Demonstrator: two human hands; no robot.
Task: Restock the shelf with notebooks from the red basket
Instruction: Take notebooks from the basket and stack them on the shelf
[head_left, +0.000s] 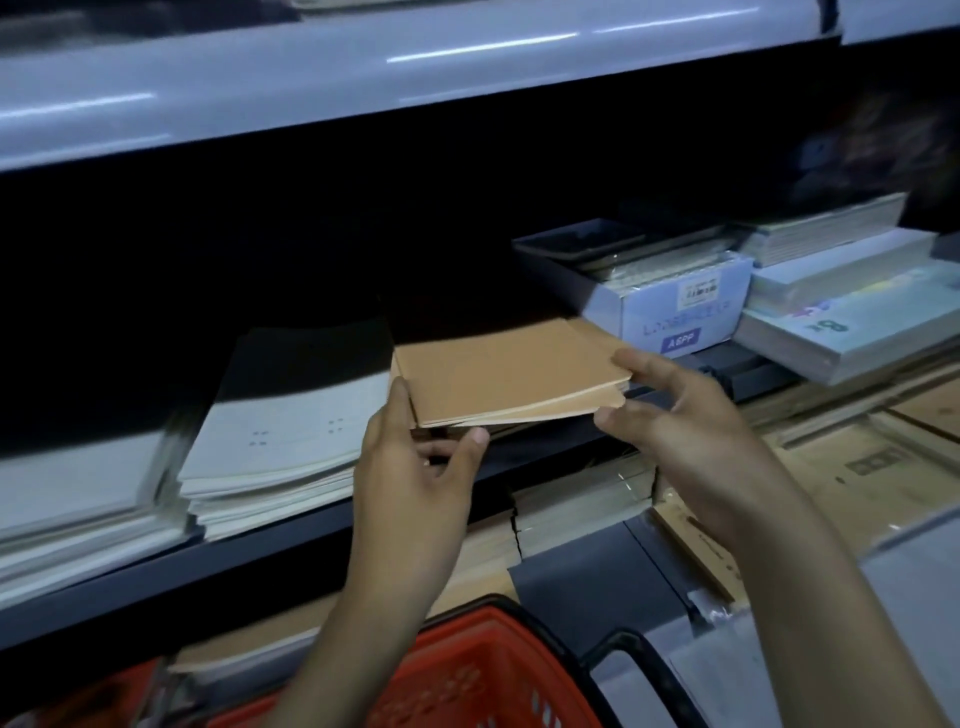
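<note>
A small stack of brown kraft notebooks lies flat at the front of the dark shelf, partly pushed into the shadow. My left hand grips its left front corner, thumb on the side and fingers under it. At the stack's right front corner my right hand pinches the edge between thumb and fingers. The red basket with its black handle sits below my arms at the bottom of the view; its contents are hidden.
White notebook stacks fill the shelf to the left of the brown stack. A pale blue box and paper stacks stand on the right. Another shelf edge hangs above. Cardboard boxes lie lower right.
</note>
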